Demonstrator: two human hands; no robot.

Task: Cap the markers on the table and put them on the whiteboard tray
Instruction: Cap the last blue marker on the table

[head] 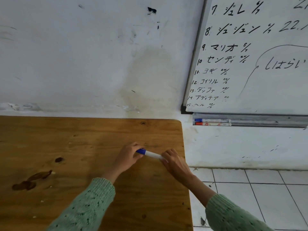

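A white marker (152,154) with a blue cap (141,151) is held just above the wooden table (70,147) near its right edge. My left hand (129,157) grips the blue cap end. My right hand (173,161) grips the white barrel's other end. The cap sits on the marker's left end. On the grey whiteboard tray (266,121) at the right lie two capped markers, a blue-capped marker (211,120) and a red-capped marker (212,124), both at the tray's left end.
The whiteboard (260,64) with black writing hangs on the wall above the tray. The table's right edge runs beside a gap down to a white tiled floor (250,189). Dark stains (31,180) mark the table's left part.
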